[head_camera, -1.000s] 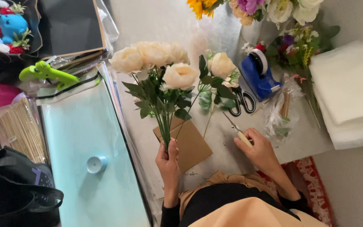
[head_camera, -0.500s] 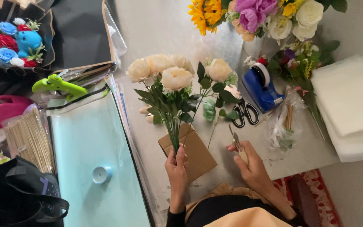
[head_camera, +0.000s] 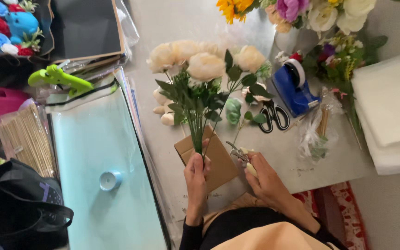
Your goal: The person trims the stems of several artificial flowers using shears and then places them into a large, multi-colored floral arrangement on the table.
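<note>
My left hand (head_camera: 196, 175) grips the stems of a bunch of cream artificial roses (head_camera: 200, 65) with green leaves, held upright over a brown cardboard piece (head_camera: 218, 162). My right hand (head_camera: 264, 176) holds small pliers (head_camera: 239, 153), their jaws pointing toward the stems just right of my left hand. One more cream rose (head_camera: 249, 58) on a thin stem stands to the right of the bunch.
Black scissors (head_camera: 274, 115) and a blue tape dispenser (head_camera: 295, 88) lie on the white table (head_camera: 186, 23). White foam sheets (head_camera: 390, 106) are at right. A pale blue sheet (head_camera: 98, 153) with a tape roll (head_camera: 110, 180), bamboo sticks (head_camera: 24, 139), a green glue gun (head_camera: 56, 78), and a black bag (head_camera: 19, 203) are at left.
My right hand has moved left with the pliers, closer to the stems. The bunch stays in my left hand.
</note>
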